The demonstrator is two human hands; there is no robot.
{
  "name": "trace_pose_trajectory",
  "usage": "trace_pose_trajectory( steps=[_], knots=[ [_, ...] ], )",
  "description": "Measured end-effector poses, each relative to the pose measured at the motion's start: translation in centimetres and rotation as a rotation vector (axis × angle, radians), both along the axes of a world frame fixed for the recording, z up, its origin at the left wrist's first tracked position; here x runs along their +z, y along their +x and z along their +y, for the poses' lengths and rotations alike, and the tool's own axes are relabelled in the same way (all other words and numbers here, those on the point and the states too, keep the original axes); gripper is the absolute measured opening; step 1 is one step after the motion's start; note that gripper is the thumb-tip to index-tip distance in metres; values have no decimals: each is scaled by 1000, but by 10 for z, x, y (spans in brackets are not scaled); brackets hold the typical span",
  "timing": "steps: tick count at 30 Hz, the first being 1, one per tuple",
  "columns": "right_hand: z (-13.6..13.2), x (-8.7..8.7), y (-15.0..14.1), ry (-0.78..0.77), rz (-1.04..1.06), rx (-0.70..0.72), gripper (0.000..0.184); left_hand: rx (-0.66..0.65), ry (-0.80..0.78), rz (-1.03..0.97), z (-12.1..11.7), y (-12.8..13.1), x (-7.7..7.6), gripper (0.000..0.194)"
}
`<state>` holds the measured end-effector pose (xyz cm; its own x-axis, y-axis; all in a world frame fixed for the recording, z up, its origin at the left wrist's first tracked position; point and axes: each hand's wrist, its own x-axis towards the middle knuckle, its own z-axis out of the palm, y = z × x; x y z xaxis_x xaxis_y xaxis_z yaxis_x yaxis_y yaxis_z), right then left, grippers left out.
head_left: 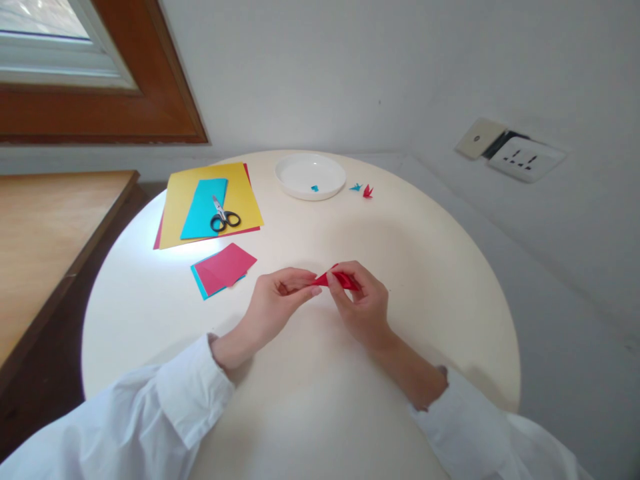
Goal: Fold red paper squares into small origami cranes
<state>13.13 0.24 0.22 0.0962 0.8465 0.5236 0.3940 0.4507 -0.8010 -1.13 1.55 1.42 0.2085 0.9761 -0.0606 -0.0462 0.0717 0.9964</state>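
A small folded piece of red paper (324, 279) is held between my two hands over the middle of the table. My left hand (277, 298) pinches its pointed left tip between thumb and fingers. Wrapped round its right part is my right hand (361, 298), thumb in front and fingers behind, so some of the folds are hidden. Beyond my hands stand a tiny blue paper crane (356, 187) and a small red paper crane (368, 192), side by side.
A white plate (296, 193) holding a blue paper scrap (315, 188) is at the back. Black-handled scissors (225, 220) lie on blue paper (197, 213) over yellow paper (175, 200). Nearer are red paper pieces (227, 267) on blue. The round white table (440, 267) stands by the wall.
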Motion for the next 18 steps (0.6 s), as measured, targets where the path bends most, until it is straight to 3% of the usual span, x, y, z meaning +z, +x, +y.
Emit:
trace_pose_trajectory(
  steps=[4, 18],
  knots=[
    [-1, 0, 1, 11, -11, 31, 5, -65, 43, 62, 1, -1, 1, 15],
    [-1, 0, -1, 33, -19, 25, 4, -29, 148, 128, -1, -2, 1, 23]
  ],
)
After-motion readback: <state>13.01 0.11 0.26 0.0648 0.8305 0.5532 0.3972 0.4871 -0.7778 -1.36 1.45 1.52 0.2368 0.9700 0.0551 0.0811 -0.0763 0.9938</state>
